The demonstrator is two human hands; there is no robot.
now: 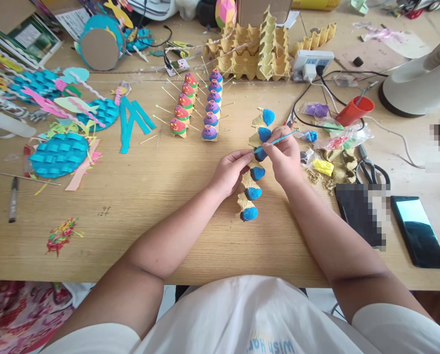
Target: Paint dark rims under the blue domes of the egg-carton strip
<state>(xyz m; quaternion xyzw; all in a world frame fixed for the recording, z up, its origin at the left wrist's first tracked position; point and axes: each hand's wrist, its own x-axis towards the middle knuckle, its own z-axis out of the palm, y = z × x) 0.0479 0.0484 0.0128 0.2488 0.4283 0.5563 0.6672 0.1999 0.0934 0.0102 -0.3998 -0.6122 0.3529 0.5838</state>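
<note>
Head view: holding a slim blue tool [278,140] in the right hand [286,155], pointing its tip at a blue-capped egg-carton strip [257,173]; pinching that strip with the left hand [230,170] over the wooden table [190,246], right of a purple-topped row [212,106].

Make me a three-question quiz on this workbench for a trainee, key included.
1. Which of the person's hands holds the thin blue tool?
2. How many blue caps sit on the egg-carton strip being worked on?
A) four
B) six
C) eight
3. True or false: the black-handled scissors lie to the right of that strip.

Key:
1. The right hand.
2. B
3. True
</note>
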